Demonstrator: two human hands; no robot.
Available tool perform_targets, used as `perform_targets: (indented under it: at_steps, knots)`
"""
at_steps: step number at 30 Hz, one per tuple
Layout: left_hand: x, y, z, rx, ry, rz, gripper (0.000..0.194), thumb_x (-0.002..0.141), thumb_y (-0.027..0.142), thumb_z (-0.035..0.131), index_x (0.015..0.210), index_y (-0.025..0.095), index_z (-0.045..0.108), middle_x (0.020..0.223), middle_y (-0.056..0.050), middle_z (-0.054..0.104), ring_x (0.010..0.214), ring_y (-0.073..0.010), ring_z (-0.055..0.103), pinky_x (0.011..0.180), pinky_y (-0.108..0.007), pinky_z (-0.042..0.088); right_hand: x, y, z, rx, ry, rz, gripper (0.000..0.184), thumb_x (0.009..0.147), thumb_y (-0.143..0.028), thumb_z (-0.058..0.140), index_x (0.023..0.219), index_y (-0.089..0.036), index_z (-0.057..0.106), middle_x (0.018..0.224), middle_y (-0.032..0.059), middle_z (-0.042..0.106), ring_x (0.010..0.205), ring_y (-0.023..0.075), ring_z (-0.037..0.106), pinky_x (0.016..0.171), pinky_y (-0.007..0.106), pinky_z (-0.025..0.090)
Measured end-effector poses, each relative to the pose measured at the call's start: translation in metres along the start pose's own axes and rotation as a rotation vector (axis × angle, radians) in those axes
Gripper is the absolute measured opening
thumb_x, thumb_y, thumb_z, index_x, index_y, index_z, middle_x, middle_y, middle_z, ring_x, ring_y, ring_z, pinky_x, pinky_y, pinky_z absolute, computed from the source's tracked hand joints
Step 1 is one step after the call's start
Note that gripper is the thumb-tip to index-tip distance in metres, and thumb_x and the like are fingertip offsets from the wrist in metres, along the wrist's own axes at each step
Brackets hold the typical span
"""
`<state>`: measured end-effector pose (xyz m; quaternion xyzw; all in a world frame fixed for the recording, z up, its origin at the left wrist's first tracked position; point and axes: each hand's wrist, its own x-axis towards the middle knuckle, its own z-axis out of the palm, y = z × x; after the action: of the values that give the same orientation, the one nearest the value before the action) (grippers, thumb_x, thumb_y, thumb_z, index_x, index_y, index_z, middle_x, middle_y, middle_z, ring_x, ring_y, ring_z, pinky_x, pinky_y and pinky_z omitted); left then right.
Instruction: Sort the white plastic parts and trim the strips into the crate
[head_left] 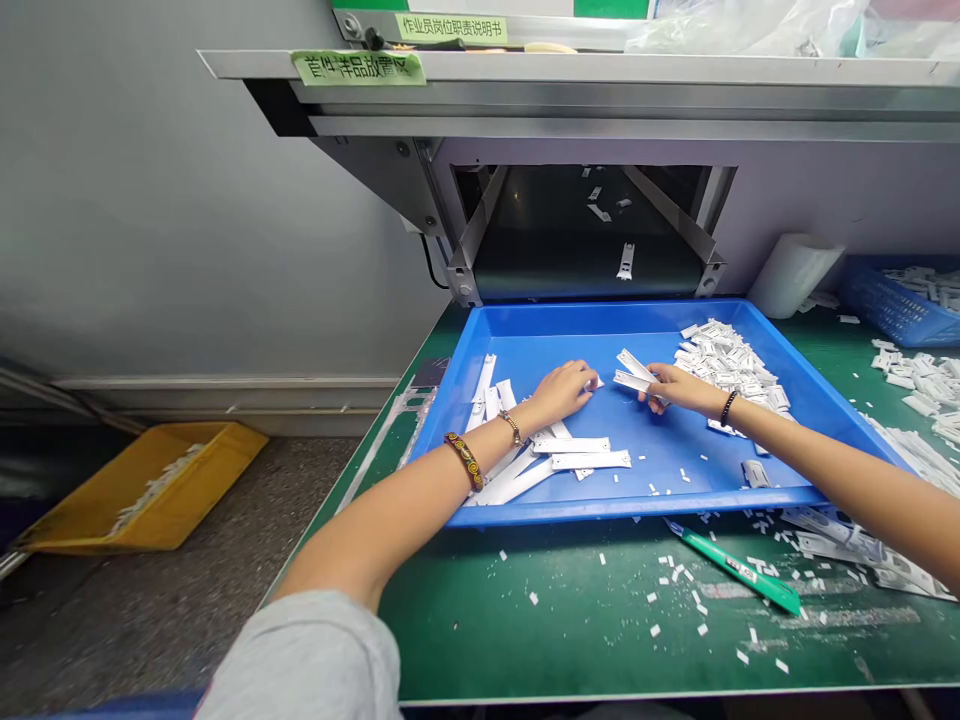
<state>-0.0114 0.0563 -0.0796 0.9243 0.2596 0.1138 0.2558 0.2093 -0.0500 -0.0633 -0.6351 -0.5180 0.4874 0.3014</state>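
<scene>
My right hand (666, 388) is closed on two flat white plastic strips (634, 372), which fan out from its fingertips toward the left. It hovers over the middle of a blue tray (585, 512). My left hand (562, 392) is curled, palm down, over the same tray, with a small white piece (598, 383) at its fingertips. Below my left wrist lies a loose pile of long white strips (574, 445). On the tray's right side is a heap of shorter white pieces (724, 365), beside my right wrist.
Behind the tray, a dark conveyor belt (555, 230) carries several white pieces under a metal shelf (600, 98). A green marker (739, 570) and white scraps lie on the green table (525, 640). A blue basket (892, 305) and white roll (795, 272) stand right; a yellow bin (202, 490) sits left.
</scene>
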Motion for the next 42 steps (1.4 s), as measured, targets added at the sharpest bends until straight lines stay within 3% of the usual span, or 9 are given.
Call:
perform_targets:
  at_steps: [5, 9, 15, 21, 25, 28, 31, 36, 42]
  knots:
    - [0.006, 0.008, 0.001, -0.460, -0.010, -0.122, 0.006, 0.084, 0.013, 0.064, 0.090, 0.013, 0.062, 0.096, -0.010, 0.071, 0.089, -0.0185, 0.067, 0.087, -0.037, 0.056, -0.004, -0.006, -0.002, -0.122, 0.051, -0.074, 0.018, 0.081, -0.028, 0.064, 0.088, -0.020, 0.051, 0.059, -0.0040, 0.055, 0.054, 0.0134, 0.053, 0.054, 0.026, 0.044]
    - [0.003, 0.021, 0.000, -0.957, -0.110, -0.221, 0.012, 0.085, 0.018, 0.069, 0.092, 0.010, 0.064, 0.086, -0.009, 0.073, 0.083, -0.0165, 0.070, 0.089, -0.038, 0.057, -0.011, -0.015, -0.002, -0.153, 0.079, -0.124, 0.031, 0.077, -0.039, 0.069, 0.094, -0.019, 0.052, 0.061, -0.0050, 0.053, 0.053, 0.0125, 0.049, 0.053, 0.026, 0.039]
    - [-0.007, 0.036, -0.012, -1.056, -0.220, -0.178, 0.028, 0.079, 0.029, 0.078, 0.097, 0.009, 0.068, 0.092, -0.010, 0.074, 0.092, -0.0191, 0.071, 0.094, -0.039, 0.056, -0.018, -0.026, 0.004, -0.136, -0.022, -0.208, 0.038, 0.075, -0.049, 0.071, 0.091, -0.020, 0.054, 0.068, -0.0022, 0.060, 0.059, 0.0139, 0.055, 0.056, 0.026, 0.044]
    - [-0.008, 0.037, -0.017, -0.857, -0.323, -0.221, 0.032, 0.081, 0.034, 0.072, 0.103, 0.011, 0.064, 0.104, -0.012, 0.070, 0.096, -0.0200, 0.068, 0.088, -0.037, 0.055, -0.015, -0.024, 0.003, -0.139, -0.025, -0.162, 0.035, 0.074, -0.039, 0.077, 0.094, -0.019, 0.056, 0.068, -0.0036, 0.061, 0.054, 0.0111, 0.054, 0.050, 0.022, 0.043]
    - [-0.012, 0.036, -0.028, -0.461, -0.302, -0.201, 0.038, 0.079, 0.045, 0.067, 0.100, 0.014, 0.064, 0.106, -0.011, 0.068, 0.090, -0.0201, 0.062, 0.078, -0.034, 0.051, -0.013, -0.026, -0.016, -0.231, 0.202, -0.054, 0.033, 0.075, -0.029, 0.080, 0.096, -0.016, 0.058, 0.069, -0.0021, 0.059, 0.050, 0.0087, 0.050, 0.045, 0.021, 0.040]
    - [-0.020, 0.034, -0.039, -0.229, -0.418, -0.097, 0.047, 0.074, 0.055, 0.068, 0.097, 0.015, 0.067, 0.103, -0.010, 0.067, 0.088, -0.0216, 0.059, 0.075, -0.032, 0.047, -0.015, -0.024, -0.040, -0.241, 0.381, -0.016, 0.028, 0.078, -0.025, 0.078, 0.095, -0.015, 0.058, 0.068, -0.0017, 0.057, 0.049, 0.0082, 0.048, 0.043, 0.021, 0.038]
    - [-0.027, 0.032, -0.046, -0.062, -0.483, -0.031, 0.051, 0.068, 0.054, 0.071, 0.103, 0.017, 0.066, 0.110, -0.010, 0.064, 0.094, -0.0238, 0.058, 0.077, -0.031, 0.045, -0.016, -0.019, -0.062, -0.215, 0.472, 0.016, 0.025, 0.078, -0.023, 0.079, 0.089, -0.015, 0.058, 0.066, -0.0016, 0.055, 0.048, 0.0081, 0.047, 0.043, 0.021, 0.037]
    - [-0.032, 0.034, -0.049, 0.100, -0.631, -0.026, 0.023, 0.069, 0.034, 0.063, 0.086, 0.019, 0.063, 0.099, -0.007, 0.064, 0.086, -0.0226, 0.055, 0.068, -0.029, 0.040, -0.013, -0.009, -0.079, -0.243, 0.552, 0.093, 0.022, 0.079, -0.017, 0.075, 0.094, -0.014, 0.060, 0.068, -0.0018, 0.056, 0.051, 0.0081, 0.047, 0.046, 0.021, 0.038]
    - [-0.033, 0.041, -0.051, 0.100, -0.614, -0.005, 0.007, 0.068, 0.023, 0.054, 0.073, 0.020, 0.050, 0.079, -0.002, 0.057, 0.067, -0.0165, 0.046, 0.058, -0.028, 0.032, -0.011, -0.002, -0.084, -0.400, 0.617, 0.095, 0.023, 0.081, -0.026, 0.076, 0.096, -0.014, 0.063, 0.077, 0.0014, 0.062, 0.058, 0.0103, 0.051, 0.052, 0.022, 0.038]
